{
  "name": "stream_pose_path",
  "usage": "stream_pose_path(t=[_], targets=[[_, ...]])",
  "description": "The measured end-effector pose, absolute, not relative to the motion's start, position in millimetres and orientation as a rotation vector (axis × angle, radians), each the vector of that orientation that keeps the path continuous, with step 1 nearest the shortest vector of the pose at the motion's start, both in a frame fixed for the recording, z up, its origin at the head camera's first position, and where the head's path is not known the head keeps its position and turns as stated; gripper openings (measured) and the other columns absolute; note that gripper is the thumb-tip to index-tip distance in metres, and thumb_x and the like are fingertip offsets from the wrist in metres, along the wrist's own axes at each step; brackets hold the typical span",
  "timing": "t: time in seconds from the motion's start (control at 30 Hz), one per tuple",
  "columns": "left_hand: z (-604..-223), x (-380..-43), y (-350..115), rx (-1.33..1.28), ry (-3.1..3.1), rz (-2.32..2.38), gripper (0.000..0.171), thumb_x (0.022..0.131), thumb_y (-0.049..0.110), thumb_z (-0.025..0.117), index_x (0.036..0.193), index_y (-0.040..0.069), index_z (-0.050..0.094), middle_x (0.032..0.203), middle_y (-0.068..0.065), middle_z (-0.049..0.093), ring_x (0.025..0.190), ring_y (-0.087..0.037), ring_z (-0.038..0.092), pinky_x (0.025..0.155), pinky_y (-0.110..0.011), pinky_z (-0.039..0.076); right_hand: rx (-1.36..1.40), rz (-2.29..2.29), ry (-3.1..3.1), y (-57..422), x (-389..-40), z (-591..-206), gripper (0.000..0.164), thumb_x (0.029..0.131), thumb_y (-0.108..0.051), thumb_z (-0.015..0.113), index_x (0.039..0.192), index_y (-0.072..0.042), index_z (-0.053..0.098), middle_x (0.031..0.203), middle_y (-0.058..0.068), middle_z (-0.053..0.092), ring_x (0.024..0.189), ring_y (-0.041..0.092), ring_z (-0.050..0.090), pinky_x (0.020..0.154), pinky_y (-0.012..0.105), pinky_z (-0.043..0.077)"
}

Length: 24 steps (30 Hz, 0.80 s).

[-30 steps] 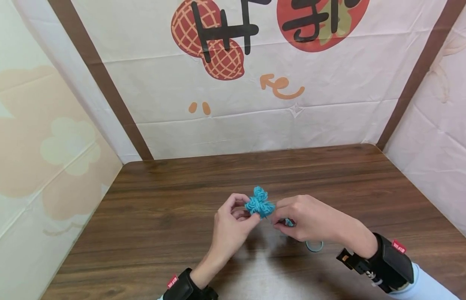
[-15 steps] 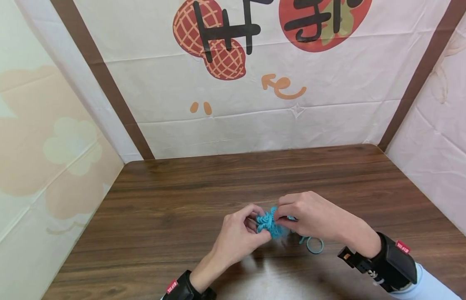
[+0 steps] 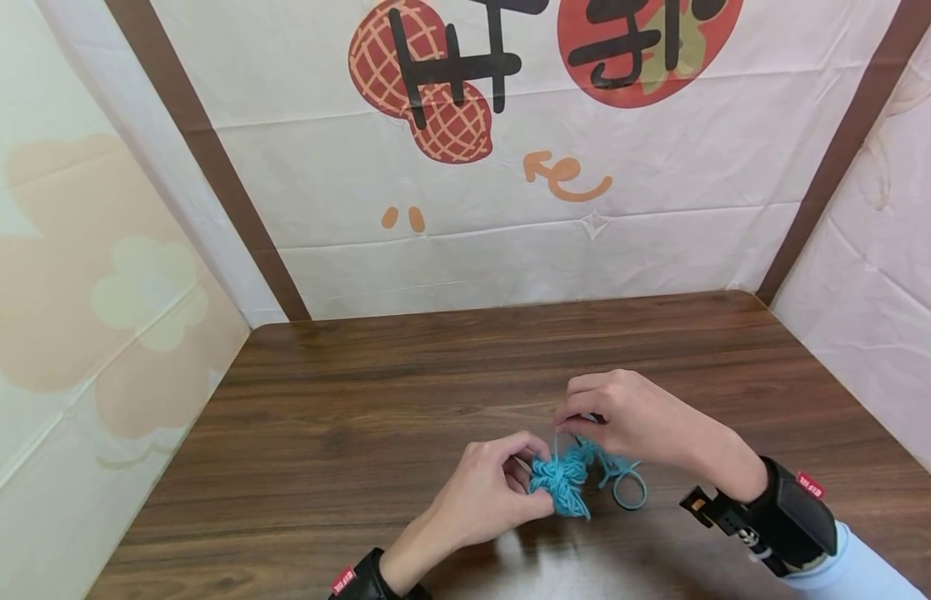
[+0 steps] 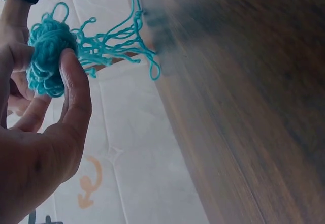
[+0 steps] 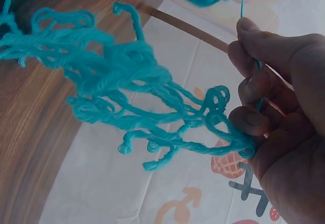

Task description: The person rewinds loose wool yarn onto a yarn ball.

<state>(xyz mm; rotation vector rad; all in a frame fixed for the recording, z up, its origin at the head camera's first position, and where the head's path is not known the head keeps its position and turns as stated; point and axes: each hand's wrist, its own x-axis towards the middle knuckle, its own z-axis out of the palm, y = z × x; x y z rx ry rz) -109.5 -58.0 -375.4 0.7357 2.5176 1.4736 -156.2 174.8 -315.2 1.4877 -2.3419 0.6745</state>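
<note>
Bundle now: The blue yarn bundle (image 3: 561,482) is further from the desk's (image 3: 360,417) far edge and a little closer to its right edge than a second ago.
Strand now: Half a second ago the right fingers were at the bundle; now they are just apart from it, a straight thin strand (image 5: 242,3) bridging the gap.
What that means: The work seems to rest on keeping this one strand under light pull while the bundle is steadied; whether yarn is going on or coming off, I cannot tell.
Left hand: The left hand (image 3: 483,492) pinches the bundle between thumb and fingers, the yarn bulging beyond the fingertips toward the desk's right edge.
Right hand: The right hand (image 3: 626,412) pinches the strand between thumb and forefinger, its other fingers curled.
Loose yarn: A tangled length (image 5: 137,76) trails below the right hand toward the desk's right edge, ending near a round loop (image 3: 630,509).
Bundle's place: Held above the desk, about midway between its left and right edges, well apart from the far edge.
</note>
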Motion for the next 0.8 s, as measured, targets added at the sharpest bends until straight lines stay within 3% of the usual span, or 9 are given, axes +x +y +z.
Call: stream_pose_path(t=[0.8], targets=[[-375.7,-103.7,-60.6,0.839,2.413,1.506,0.028,0.076,0.009,0.075,0.101,0.021,0.069,0.091,0.009,0.07,0.071,0.005,0.063,0.066,-0.018,0.059,1.375,0.75,-2.284,196.9,-179.9,-322.1,0.023,0.079,0.008,0.08,0.091,-0.012,0.077,0.082,-0.006,0.068,0.067,-0.005,0.057,0.057,0.005,0.04]])
